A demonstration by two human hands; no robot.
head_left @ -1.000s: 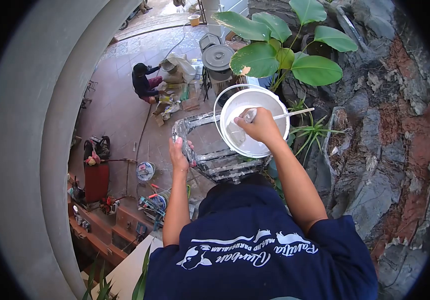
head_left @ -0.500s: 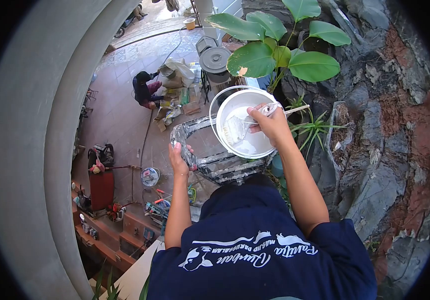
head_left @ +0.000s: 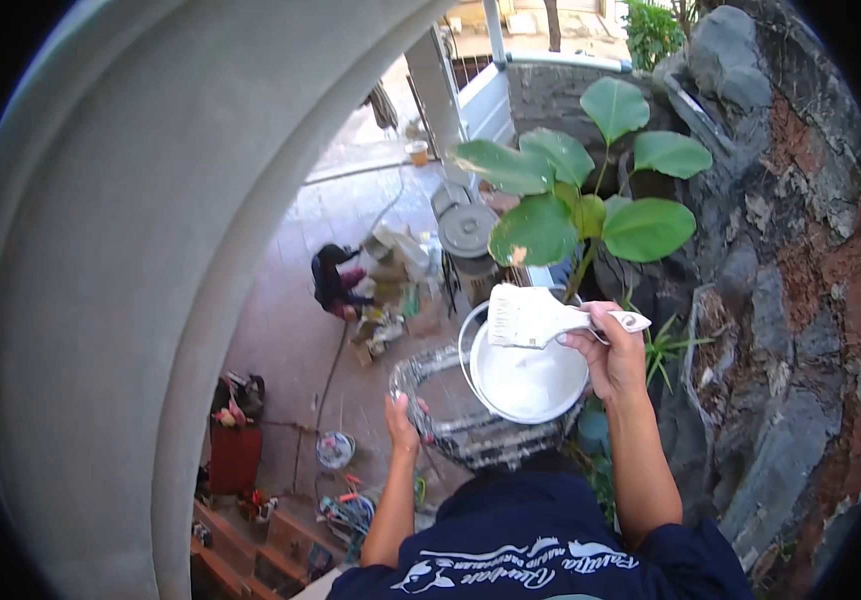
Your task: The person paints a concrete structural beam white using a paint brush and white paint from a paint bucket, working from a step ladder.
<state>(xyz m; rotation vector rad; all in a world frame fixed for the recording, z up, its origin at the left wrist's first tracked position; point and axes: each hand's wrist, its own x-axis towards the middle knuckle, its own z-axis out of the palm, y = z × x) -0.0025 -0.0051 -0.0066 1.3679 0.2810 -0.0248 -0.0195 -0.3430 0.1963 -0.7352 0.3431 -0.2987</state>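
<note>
My right hand (head_left: 613, 352) is closed round the handle of a wide paintbrush (head_left: 533, 318). The brush is coated in white and held level above a white bucket (head_left: 481, 388), bristles pointing left. White paint (head_left: 531, 385) lies inside the bucket, whose thin handle leans out to the left. The bucket rests at the top of a paint-spattered stepladder (head_left: 486, 438). My left hand (head_left: 404, 422) grips the ladder's left top edge, with some fingers hidden behind it.
A curved grey wall (head_left: 131, 220) rises on the left, rough rock (head_left: 771, 380) on the right. A broad-leaved plant (head_left: 646, 230) grows just beyond the bucket. On the tiled floor far below, a person (head_left: 333, 280) crouches beside sacks, and a lidded bin (head_left: 468, 232) stands nearby.
The paintbrush has come up out of the bucket, and my right hand has turned it level. My left hand stays on the ladder. The view has tilted upward.
</note>
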